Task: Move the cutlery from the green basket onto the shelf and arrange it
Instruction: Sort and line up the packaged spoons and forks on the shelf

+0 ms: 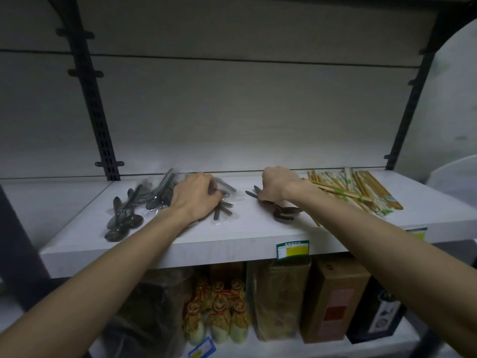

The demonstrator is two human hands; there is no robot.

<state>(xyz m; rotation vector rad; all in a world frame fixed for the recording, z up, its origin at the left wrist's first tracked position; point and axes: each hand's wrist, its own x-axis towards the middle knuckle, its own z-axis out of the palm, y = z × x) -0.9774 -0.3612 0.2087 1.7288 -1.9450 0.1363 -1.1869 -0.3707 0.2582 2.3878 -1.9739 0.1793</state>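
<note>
Dim light falls on a pale shelf (180, 244) backed by grey panels and framed by dark slotted uprights (94, 109). On its front edge hangs a green and yellow price label (292, 249). Below, a lower shelf carries brown cartons (333, 301) and gold-wrapped bottles (219, 308).

On the pale shelf, at the left, lie dark spoons in clear plastic sleeves (126, 215), fanned towards the back panel. At the right lies a heap of wrapped bamboo chopsticks (361, 189).

Both forearms reach up over the shelf edge. The left hand (196, 196) lies palm down on a bagged bundle of cutlery (222, 210), just right of the sleeved spoons; its fingers are bent over the pack and hidden at the tips, so I cannot tell whether they grip or only press. The right hand (277, 183) is curled closed round a bunch of loose dark spoons (285, 213), handles poking out to the left of the fist, bowls resting on the shelf beneath the wrist. Its forearm crosses the near ends of the chopsticks.

The green basket is out of view.
</note>
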